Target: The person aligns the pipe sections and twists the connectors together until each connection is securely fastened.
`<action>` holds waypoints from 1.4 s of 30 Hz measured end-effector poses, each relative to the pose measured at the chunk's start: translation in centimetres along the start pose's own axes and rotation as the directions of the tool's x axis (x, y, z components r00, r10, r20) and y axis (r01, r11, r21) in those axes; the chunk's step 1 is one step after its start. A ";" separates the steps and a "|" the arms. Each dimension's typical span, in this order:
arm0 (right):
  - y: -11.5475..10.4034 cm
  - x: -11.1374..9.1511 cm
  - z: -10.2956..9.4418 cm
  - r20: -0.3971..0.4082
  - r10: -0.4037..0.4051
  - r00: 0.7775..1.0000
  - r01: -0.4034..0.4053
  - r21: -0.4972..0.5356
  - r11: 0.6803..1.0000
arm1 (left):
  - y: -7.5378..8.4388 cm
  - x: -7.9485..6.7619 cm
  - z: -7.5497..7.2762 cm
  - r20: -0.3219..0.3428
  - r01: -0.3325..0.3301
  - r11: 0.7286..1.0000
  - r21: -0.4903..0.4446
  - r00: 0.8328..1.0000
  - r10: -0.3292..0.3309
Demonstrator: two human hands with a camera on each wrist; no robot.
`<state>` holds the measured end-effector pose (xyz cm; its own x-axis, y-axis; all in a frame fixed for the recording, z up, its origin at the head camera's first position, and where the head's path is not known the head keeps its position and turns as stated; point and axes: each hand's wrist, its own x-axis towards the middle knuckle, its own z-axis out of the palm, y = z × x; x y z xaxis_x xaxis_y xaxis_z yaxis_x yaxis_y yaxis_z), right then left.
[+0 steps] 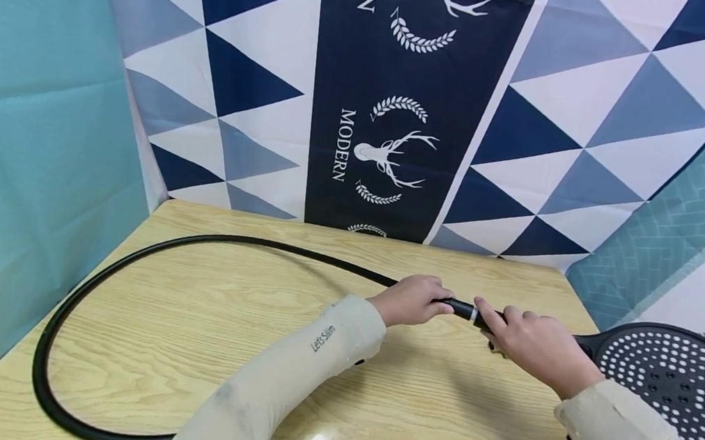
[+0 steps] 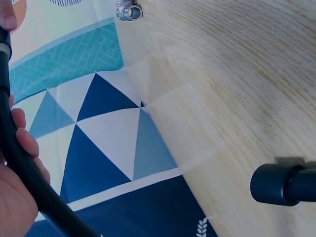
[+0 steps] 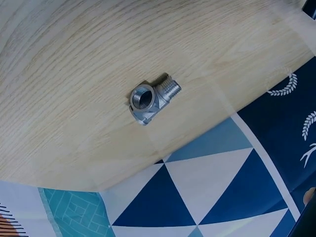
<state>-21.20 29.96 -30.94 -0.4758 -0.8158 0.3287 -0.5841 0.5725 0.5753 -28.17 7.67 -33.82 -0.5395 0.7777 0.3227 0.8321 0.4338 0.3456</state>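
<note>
My left hand grips a black shower hose close to its connector, with the fingers curled round it in the left wrist view. Just right of it, my right hand holds the handle of a large black shower head. A silver ring shows between the two hands, where hose and handle line up. Most of the handle is hidden under the right hand. The spray plate points upward, full of pale holes. On the table lies a silver threaded pipe fitting, partly behind the right hand in the head view.
The hose runs in a wide loop over the left of the wooden table. Its other end, a black cylindrical nut, lies on the tabletop in the left wrist view. A patterned cloth hangs along the back edge.
</note>
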 end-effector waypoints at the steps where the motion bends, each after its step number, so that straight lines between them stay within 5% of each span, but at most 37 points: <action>1: 0.0 -0.1 -0.1 0.003 -0.001 1.000 0.001 -0.003 1.000 | 0.0 0.1 0.1 0.008 0.000 1.000 0.002 1.000 0.000; 8: 0.0 -0.1 -0.4 0.016 -0.002 1.000 0.002 -0.014 1.000 | 0.5 0.3 0.3 0.046 0.033 0.999 0.035 0.998 -0.035; 26: -0.1 0.0 -0.9 0.069 -0.004 0.998 0.005 -0.011 1.000 | 0.6 0.0 0.1 -0.037 0.058 0.997 -0.045 0.998 -0.060; 31: -0.1 -0.1 -0.8 0.037 -0.007 0.999 0.008 -0.025 1.000 | 1.0 0.2 0.2 0.038 0.106 0.994 -0.027 0.994 -0.105; 34: -0.2 -0.2 -0.6 0.028 -0.005 1.000 0.006 -0.026 1.000 | 1.0 0.2 0.5 0.062 0.099 0.995 0.004 0.993 -0.099; 42: -0.3 -0.2 -0.8 0.042 0.007 0.999 -0.007 -0.008 1.000 | 0.7 0.3 0.3 -0.011 0.024 1.000 -0.011 1.000 -0.024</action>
<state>-20.43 29.93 -30.60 -0.5070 -0.8075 0.3015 -0.5756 0.5775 0.5790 -27.67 8.32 -33.77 -0.5607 0.7622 0.3236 0.8175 0.4475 0.3625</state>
